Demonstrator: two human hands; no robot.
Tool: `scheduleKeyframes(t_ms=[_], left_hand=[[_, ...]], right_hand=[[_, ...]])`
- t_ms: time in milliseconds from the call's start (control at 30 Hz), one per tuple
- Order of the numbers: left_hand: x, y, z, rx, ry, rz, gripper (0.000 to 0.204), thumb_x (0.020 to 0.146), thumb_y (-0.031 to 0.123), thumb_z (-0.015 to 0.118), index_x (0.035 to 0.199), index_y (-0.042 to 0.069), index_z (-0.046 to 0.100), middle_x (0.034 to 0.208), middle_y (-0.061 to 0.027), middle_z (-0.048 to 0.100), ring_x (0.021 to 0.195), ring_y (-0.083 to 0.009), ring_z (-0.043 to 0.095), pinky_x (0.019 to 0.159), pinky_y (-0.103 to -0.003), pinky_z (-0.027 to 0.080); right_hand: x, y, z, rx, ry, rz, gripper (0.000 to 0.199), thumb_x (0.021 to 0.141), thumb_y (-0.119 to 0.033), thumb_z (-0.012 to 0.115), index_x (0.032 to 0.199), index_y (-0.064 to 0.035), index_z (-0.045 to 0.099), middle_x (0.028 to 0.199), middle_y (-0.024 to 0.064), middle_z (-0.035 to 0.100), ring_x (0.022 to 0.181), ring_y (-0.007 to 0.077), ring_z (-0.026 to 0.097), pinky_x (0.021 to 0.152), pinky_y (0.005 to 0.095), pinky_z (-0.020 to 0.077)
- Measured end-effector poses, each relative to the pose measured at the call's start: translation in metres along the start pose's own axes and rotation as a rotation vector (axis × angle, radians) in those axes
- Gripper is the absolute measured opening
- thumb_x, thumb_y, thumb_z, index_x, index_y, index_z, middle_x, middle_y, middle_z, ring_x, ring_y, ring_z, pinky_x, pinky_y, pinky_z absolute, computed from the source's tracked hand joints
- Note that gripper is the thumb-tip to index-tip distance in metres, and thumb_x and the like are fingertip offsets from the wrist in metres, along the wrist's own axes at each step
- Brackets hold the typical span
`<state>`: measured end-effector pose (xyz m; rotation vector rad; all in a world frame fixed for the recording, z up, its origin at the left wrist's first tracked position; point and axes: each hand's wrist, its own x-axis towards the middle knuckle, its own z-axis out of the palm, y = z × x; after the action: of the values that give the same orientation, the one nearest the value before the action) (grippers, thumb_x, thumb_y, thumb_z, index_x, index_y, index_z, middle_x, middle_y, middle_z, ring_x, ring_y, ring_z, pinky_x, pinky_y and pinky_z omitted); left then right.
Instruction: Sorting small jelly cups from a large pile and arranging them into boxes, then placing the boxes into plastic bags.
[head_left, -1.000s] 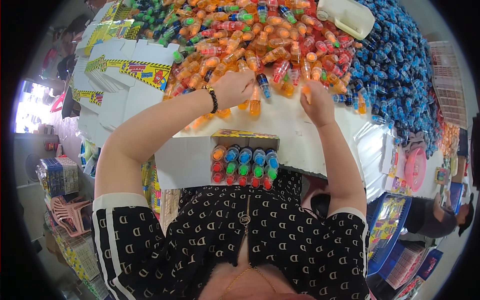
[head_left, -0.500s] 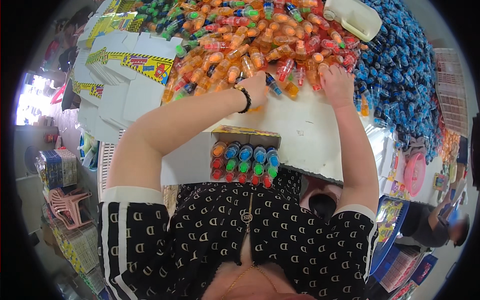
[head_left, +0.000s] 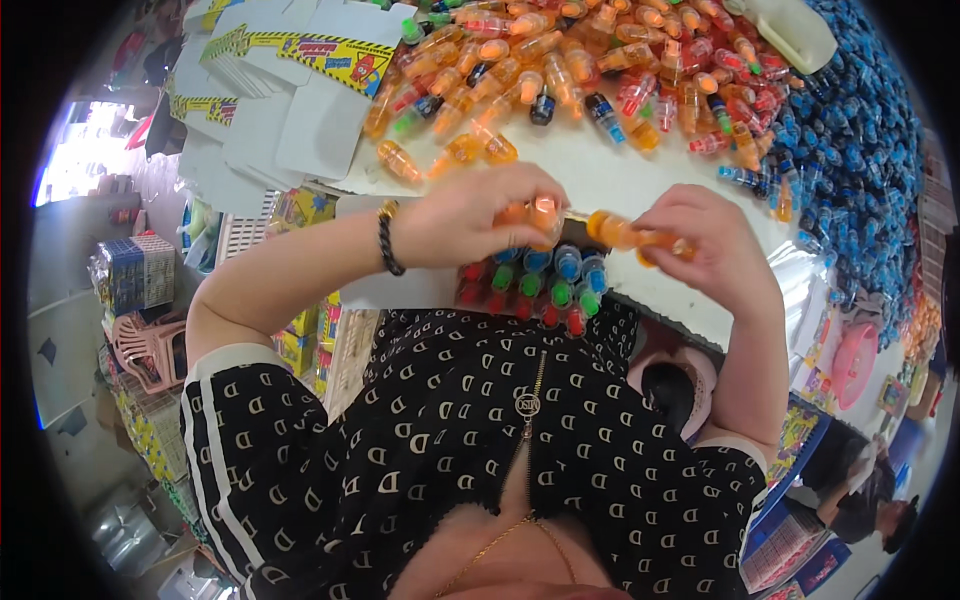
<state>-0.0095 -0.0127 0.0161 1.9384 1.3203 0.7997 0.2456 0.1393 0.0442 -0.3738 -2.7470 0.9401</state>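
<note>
My left hand [head_left: 480,215] is closed around small orange bottles [head_left: 541,216], partly hidden by the fingers, just above the far side of an open carton [head_left: 395,275]. My right hand [head_left: 715,245] pinches more orange bottles [head_left: 612,230], their orange caps pointing left toward the other hand. Inside the carton stand rows of small bottles with blue, green and red caps [head_left: 562,294]. My left hand and its bottles cover part of the back row. Past both hands, a heap of orange and red bottles [head_left: 570,75] spreads over the white table [head_left: 560,160].
Flat white cartons with yellow printed edges [head_left: 310,110] are stacked at the far left. A large pile of blue bottles [head_left: 860,150] fills the right side, beside a whitish plastic jug [head_left: 795,35]. A pink basin [head_left: 855,365] and another person [head_left: 865,490] are farther right.
Both hands have drawn back from the heap toward the carton, now carrying orange bottles. The view has shifted, and a few orange bottles lie loose at the heap's near edge.
</note>
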Motion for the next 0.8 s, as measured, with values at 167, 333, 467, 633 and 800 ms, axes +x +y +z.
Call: scheduleKeyframes(t_ms=[167,333,467,633,800], left_hand=[[-0.017,-0.02,0.024,0.132,-0.036,0.134,0.029,0.088,0.016,0.063,0.113,0.005,0.054,0.111,-0.0128,0.059,0.103,-0.0314,0.058,0.087,-0.037,0.048],[-0.026,-0.029,0.016,0.349,0.03,0.135,0.033,0.091,0.024,0.06,0.118,0.006,0.054,0.117,-0.0127,0.058,0.107,-0.031,0.057,0.091,-0.039,0.045],[-0.029,-0.04,0.005,0.443,-0.055,0.008,0.04,0.093,0.031,0.056,0.124,0.006,0.051,0.119,-0.014,0.058,0.108,-0.0306,0.057,0.091,-0.04,0.045],[-0.017,-0.043,0.002,0.465,-0.27,-0.295,0.048,0.094,0.036,0.053,0.13,0.005,0.045,0.119,-0.0157,0.059,0.112,-0.0321,0.055,0.093,-0.043,0.044],[0.002,-0.05,-0.007,0.414,-0.48,-0.391,0.062,0.094,0.042,0.053,0.138,0.003,0.036,0.126,-0.0183,0.056,0.114,-0.0341,0.055,0.096,-0.044,0.042]], right_hand=[[0.029,-0.017,0.04,-0.231,-0.28,-0.175,0.028,0.067,-0.009,0.076,0.093,-0.0104,0.068,0.085,0.0062,0.062,0.081,0.026,0.06,0.07,0.0333,0.0494],[0.034,0.008,0.09,-0.107,-0.07,-0.29,0.03,0.067,-0.014,0.079,0.094,-0.011,0.067,0.086,0.0051,0.063,0.08,0.0251,0.061,0.068,0.0334,0.0496],[0.021,0.029,0.105,0.079,0.164,-0.188,0.031,0.07,-0.019,0.079,0.096,-0.0101,0.067,0.093,0.0049,0.064,0.088,0.025,0.06,0.076,0.0348,0.0491],[0.021,0.034,0.103,0.163,0.048,-0.045,0.038,0.084,-0.028,0.068,0.116,-0.0091,0.061,0.116,0.0119,0.06,0.115,0.0316,0.051,0.098,0.0393,0.0402],[0.019,0.02,0.1,0.04,-0.11,0.18,0.051,0.095,-0.034,0.052,0.139,-0.0087,0.044,0.139,0.0163,0.046,0.132,0.0346,0.038,0.11,0.0421,0.0283]])
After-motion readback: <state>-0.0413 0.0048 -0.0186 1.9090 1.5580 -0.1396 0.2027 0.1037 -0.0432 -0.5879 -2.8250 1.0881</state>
